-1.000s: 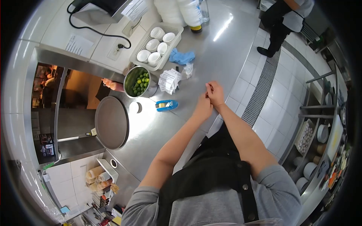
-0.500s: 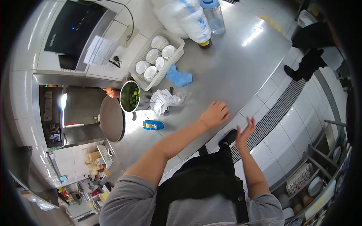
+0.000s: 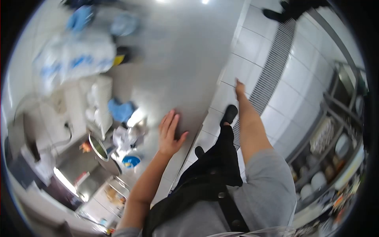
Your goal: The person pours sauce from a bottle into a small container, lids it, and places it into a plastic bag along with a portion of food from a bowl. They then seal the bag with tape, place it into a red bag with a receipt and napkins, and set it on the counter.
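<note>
My left hand (image 3: 171,134) is over the steel counter (image 3: 179,59) near its edge, palm down, fingers stretched and thumb out, holding nothing. A crumpled blue cloth (image 3: 121,110) and a bunch of white papers with clear plastic (image 3: 124,136) lie to its left. Beside them sits a small blue item (image 3: 131,161), smeared by motion. My right hand (image 3: 239,89) hangs out over the floor beyond the counter, seen small and from the back. Only one digit's tip shows; the other fingers are hidden, and no object appears at it.
A white basket (image 3: 100,126) of small white dishes, a metal pot (image 3: 98,147) and a plastic-wrapped bundle (image 3: 75,61) stand along the wall side. A grated drain (image 3: 272,59) runs through the tiled floor. Another person's dark shoes (image 3: 272,15) show at top; a rack (image 3: 327,102) stands right.
My view has swung, so the counter items now appear further left and blurred. My left hand has spread its fingers over the counter; my right arm has stretched forward.
</note>
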### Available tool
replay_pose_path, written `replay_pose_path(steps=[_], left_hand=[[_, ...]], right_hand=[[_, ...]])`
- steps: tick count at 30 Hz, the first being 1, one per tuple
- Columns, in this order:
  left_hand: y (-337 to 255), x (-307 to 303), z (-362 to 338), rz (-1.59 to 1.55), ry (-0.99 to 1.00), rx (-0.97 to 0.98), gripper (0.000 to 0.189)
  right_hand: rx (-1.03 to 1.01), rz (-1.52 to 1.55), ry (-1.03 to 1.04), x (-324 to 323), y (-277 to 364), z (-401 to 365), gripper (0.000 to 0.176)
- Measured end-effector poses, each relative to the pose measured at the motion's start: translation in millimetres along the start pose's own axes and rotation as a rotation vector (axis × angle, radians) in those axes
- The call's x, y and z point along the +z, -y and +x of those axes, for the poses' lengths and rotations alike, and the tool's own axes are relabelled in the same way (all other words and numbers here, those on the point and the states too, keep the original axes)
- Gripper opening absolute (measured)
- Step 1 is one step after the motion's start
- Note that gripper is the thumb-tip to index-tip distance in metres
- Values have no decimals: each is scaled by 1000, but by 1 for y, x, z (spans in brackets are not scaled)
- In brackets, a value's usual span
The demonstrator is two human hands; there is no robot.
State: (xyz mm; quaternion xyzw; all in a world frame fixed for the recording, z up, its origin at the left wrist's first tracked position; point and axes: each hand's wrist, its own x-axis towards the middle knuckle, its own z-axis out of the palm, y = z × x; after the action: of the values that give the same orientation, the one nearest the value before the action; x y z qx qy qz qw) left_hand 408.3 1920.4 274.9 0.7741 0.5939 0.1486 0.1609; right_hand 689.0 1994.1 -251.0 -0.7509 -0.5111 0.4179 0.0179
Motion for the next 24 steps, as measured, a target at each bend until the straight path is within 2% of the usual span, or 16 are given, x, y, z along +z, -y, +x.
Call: replay_pose_path(steps=[1,2,3,4,6,9,12,15,18,21,24], left_hand=[[-3,-2,2,7,29,1,70],[-3,0,4,6,28,12,67],[-3,1,4,11,24,18,65],[-3,0,3,19,15,16,62],[-3,3,3,39,23,24,60],[-4,1,4,62,18,18,58],[-4,1,4,72,23,23,58],[-4,1,3,73,25,32,58],[-4,1,3,65,23,30,59],[-6,-1,4,49,34,20,60],[-7,-3,4,40,28,25,62]], right_hand=[[-73,-30,-67,24,14,13,45],[198,537,132,17,49,14,55],[571,1048,172,7,88,11,73],[505,1121,51,36,104,23,72],[388,1413,245,29,138,22,73],[460,1505,246,50,143,29,72],[373,1269,-32,-10,151,2,68],[315,1201,-481,-81,164,-35,53],[73,1071,-833,-163,200,-81,44],[-141,930,-827,-199,225,-103,51],[-183,835,-716,-195,247,-96,57]])
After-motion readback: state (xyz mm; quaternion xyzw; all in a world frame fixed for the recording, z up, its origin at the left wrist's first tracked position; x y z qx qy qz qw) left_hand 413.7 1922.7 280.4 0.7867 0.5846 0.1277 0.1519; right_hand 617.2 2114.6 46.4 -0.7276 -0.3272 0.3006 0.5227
